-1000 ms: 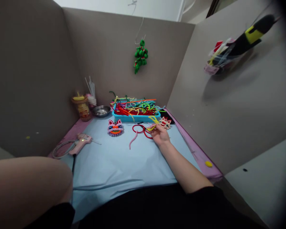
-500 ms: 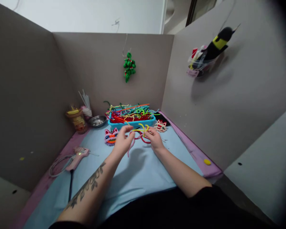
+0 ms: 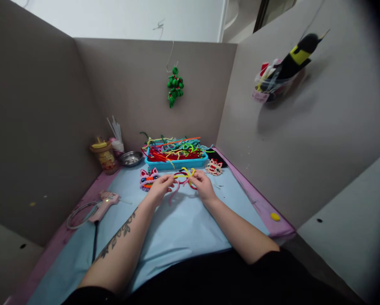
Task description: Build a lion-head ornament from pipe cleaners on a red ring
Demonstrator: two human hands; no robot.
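Between my hands is a yellow pipe cleaner, bent into loops at its right end. My left hand pinches its left end, and my right hand grips the looped end. A pink pipe cleaner hangs down just right of my left fingers. Dark red pipe cleaner curves show behind the yellow one; whether they are held or lie on the table I cannot tell. Beside my left hand lies a purple, red and orange animal face made of pipe cleaners. A cream and red one lies beyond my right hand.
A blue tray heaped with coloured pipe cleaners stands at the back. At left are a pink glue gun with its cable, a metal bowl and a drink cup. Partitions enclose three sides; a green ornament hangs behind.
My left hand has moved down and slightly left, drawing the yellow pipe cleaner straighter. My right hand keeps its grip nearly in place. The whole view has shifted slightly.
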